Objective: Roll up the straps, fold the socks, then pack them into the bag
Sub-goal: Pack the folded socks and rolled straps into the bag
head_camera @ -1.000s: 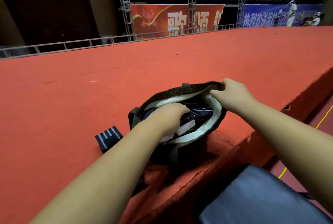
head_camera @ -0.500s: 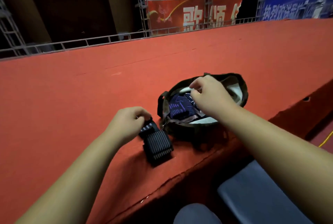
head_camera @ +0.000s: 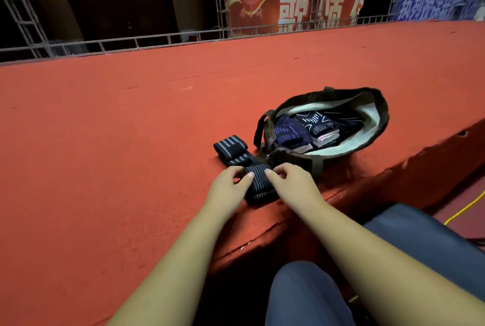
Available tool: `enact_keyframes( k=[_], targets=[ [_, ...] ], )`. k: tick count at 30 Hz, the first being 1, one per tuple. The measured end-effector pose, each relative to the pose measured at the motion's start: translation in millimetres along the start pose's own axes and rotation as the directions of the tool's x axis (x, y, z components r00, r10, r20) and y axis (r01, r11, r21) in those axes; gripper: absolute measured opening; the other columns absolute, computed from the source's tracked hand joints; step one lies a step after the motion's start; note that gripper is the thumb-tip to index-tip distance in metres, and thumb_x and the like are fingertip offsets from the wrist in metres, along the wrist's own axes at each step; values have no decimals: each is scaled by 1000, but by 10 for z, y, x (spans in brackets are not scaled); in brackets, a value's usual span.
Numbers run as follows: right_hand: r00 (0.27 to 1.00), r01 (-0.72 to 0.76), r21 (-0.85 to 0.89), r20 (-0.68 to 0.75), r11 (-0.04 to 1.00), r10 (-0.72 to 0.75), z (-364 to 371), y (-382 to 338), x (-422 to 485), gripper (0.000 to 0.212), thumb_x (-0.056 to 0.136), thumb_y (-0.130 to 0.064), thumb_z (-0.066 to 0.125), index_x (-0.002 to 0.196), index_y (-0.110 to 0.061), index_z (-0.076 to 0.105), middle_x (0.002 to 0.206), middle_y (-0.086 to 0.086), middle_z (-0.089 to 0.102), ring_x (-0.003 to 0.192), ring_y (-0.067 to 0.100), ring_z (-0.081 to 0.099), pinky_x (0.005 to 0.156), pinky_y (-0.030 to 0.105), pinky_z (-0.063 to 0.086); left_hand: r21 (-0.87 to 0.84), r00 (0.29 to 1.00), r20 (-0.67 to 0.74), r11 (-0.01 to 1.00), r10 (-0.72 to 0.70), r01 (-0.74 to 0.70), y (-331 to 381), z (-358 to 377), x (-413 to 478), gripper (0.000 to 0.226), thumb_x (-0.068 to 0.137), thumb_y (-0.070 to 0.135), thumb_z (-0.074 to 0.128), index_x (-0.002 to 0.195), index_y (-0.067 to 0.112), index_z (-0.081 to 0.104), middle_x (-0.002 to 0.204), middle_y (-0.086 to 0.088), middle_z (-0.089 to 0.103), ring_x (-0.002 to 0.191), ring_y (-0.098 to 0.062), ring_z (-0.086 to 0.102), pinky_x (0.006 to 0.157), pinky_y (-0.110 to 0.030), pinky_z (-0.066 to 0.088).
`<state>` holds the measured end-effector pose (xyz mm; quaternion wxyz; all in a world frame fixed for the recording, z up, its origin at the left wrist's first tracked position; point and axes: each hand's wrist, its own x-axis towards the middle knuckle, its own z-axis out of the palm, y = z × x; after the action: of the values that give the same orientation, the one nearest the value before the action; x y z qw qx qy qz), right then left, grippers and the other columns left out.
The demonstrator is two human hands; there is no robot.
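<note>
A black strap with grey stripes lies on the red carpet near the stage edge. My left hand pinches its left side and my right hand pinches its right side. The strap's far end runs back to the left and lies flat beside the bag. The dark bag with a pale lining stands open to the right. Inside it lie folded dark socks with light patterns.
The red carpeted stage stretches far to the left and back, with its front edge just below my hands. My knees in grey trousers sit under that edge. A metal railing and banners close off the back. A yellow cable lies on the floor at right.
My right hand left the bag's rim and came down to the strap. My left hand pulled the strap nearer to the edge; both hands now hold it. The view shifted left and down.
</note>
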<state>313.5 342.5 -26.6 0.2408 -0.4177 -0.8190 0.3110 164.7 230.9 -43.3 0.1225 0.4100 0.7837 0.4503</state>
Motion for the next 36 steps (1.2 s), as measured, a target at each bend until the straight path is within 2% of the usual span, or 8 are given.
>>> enact_keyframes(
  k=[4, 9, 14, 19, 25, 29, 33, 36],
  targets=[
    [999, -53, 133, -5, 990, 54, 257, 268, -47, 53, 87, -69, 63, 113, -25, 77, 104, -7, 74, 100, 15, 71, 97, 37, 54, -82, 998, -56, 996, 15, -19, -224, 128, -84, 24, 95, 33, 75, 119, 28, 75, 115, 13, 72, 109, -8, 66, 100, -32, 50],
    [993, 41, 78, -115, 996, -32, 402, 450, -74, 35, 96, -54, 68, 120, -29, 73, 102, -11, 63, 86, 8, 63, 88, 35, 51, -140, 994, -86, 988, 61, -72, -341, 196, -108, 36, 90, 31, 78, 124, 33, 71, 120, 17, 68, 118, -4, 61, 106, -34, 48],
    [987, 137, 227, -118, 964, -112, 421, 542, -62, 21, 92, -36, 78, 108, -38, 66, 107, -14, 62, 76, 3, 60, 79, 28, 49, -116, 995, -38, 988, 97, -101, -381, 168, -112, 46, 83, 36, 77, 127, 43, 67, 123, 22, 63, 125, -11, 57, 108, -35, 45],
    [984, 174, 389, -31, 905, -175, 351, 623, -51, 28, 89, -21, 82, 109, -35, 69, 112, -7, 68, 67, 6, 54, 74, 19, 46, -182, 986, -74, 970, 151, -163, -355, 99, -169, 47, 79, 8, 85, 113, 38, 73, 120, 18, 68, 122, 0, 50, 94, -5, 35],
    [973, 201, 460, 9, 865, -232, 323, 624, -80, 43, 86, -11, 84, 122, -34, 75, 113, -2, 65, 69, 6, 49, 73, 17, 44, -273, 983, -71, 945, 168, -181, -324, 78, -248, 49, 75, -2, 85, 106, 34, 75, 119, -2, 68, 114, 3, 57, 93, -5, 41],
    [971, 216, 460, -10, 861, -238, 306, 616, -132, 30, 85, -13, 87, 106, -32, 78, 114, 4, 62, 83, 13, 54, 78, 20, 44, -269, 989, -26, 951, 147, -149, -365, 89, -211, 49, 75, 10, 86, 109, 41, 72, 121, 0, 70, 116, -7, 65, 102, -24, 50],
    [979, 113, 607, 67, 786, -193, 182, 596, -183, 30, 85, -17, 84, 113, -26, 78, 114, 0, 74, 99, 11, 63, 93, 31, 49, -149, 994, 44, 985, 99, -91, -325, 135, -234, 43, 79, 38, 82, 119, 43, 66, 123, 10, 63, 120, 4, 55, 103, -16, 42],
    [989, 38, 709, 77, 705, -130, 70, 510, -265, 26, 86, -13, 79, 112, -16, 76, 99, -6, 77, 88, -1, 65, 80, 14, 48, -154, 995, 55, 986, 78, -69, -265, 149, -275, 44, 76, 43, 69, 119, 41, 65, 119, 15, 66, 124, 1, 52, 107, -23, 41]
  ],
)
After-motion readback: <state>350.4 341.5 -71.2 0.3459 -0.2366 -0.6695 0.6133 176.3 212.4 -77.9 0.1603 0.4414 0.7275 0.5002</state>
